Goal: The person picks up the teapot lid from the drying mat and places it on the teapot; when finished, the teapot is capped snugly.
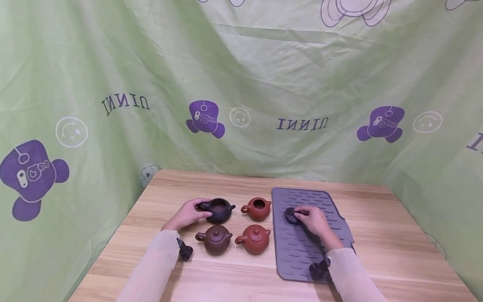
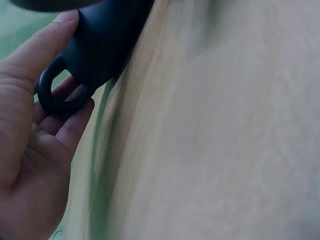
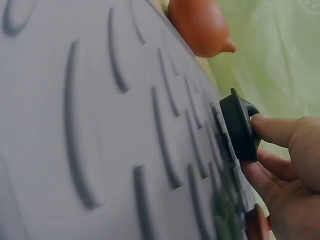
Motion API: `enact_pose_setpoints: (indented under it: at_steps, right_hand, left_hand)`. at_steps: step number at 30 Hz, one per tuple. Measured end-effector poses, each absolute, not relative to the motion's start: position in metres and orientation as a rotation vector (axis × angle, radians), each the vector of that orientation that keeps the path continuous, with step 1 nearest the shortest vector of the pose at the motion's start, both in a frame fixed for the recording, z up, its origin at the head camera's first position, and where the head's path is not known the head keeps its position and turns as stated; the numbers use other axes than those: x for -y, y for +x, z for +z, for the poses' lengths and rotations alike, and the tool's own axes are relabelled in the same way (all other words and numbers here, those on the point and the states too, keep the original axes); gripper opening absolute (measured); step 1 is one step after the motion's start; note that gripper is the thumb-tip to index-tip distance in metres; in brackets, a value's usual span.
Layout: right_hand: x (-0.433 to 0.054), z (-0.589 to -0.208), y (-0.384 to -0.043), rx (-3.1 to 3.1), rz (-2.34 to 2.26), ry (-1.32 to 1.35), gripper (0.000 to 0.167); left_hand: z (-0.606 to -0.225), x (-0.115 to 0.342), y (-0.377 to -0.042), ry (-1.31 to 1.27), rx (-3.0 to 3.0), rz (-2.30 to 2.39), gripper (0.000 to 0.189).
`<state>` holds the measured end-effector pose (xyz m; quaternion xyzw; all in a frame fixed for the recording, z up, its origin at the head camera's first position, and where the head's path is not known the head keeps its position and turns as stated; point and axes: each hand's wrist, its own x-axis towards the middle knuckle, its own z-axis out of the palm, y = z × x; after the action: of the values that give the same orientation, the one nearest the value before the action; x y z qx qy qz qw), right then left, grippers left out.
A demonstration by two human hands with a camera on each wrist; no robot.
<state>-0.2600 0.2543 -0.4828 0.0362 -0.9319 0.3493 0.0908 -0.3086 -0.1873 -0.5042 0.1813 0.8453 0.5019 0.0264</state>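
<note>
A black teapot point(image 1: 224, 214) without its lid stands at the back left of the table. My left hand point(image 1: 188, 214) grips it at the handle side; in the left wrist view the thumb lies along its body and the fingers are behind the looped handle point(image 2: 66, 106). My right hand point(image 1: 313, 219) pinches a black teapot lid point(image 3: 239, 127) between thumb and fingers, close over the grey ridged mat point(image 1: 298, 262). A reddish-brown piece point(image 3: 256, 223) shows beyond the right fingers, mostly hidden by them.
An orange-red teapot point(image 1: 260, 214) without a lid stands right of the black one. In front are a lidded brown teapot point(image 1: 215, 244) and a lidded red teapot point(image 1: 256, 244). The wooden table point(image 1: 226, 281) is enclosed by a green printed cloth point(image 1: 256, 155).
</note>
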Motion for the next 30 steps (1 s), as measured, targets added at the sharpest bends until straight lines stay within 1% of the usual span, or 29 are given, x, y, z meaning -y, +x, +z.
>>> enact_pose_setpoints:
  at_steps: [7, 17, 22, 30]
  right_hand:
    - [-0.245, -0.459, -0.258, 2.759, 1.08, 0.029, 0.017]
    - [-0.202, -0.422, -0.267, 2.732, 1.203, 0.164, 0.018]
    - [-0.174, -0.415, -0.272, 2.721, 1.245, 0.197, 0.017]
    - [-0.125, -0.418, -0.275, 2.724, 1.249, 0.204, 0.015]
  left_hand:
    - [-0.505, 0.186, -0.308, 0.559, -2.629, 1.546, 0.056]
    - [-0.508, 0.186, -0.309, 0.501, -2.585, 1.598, 0.056]
    - [-0.507, 0.186, -0.309, 0.508, -2.603, 1.584, 0.054]
    - [-0.508, 0.187, -0.309, 0.516, -2.553, 1.614, 0.055]
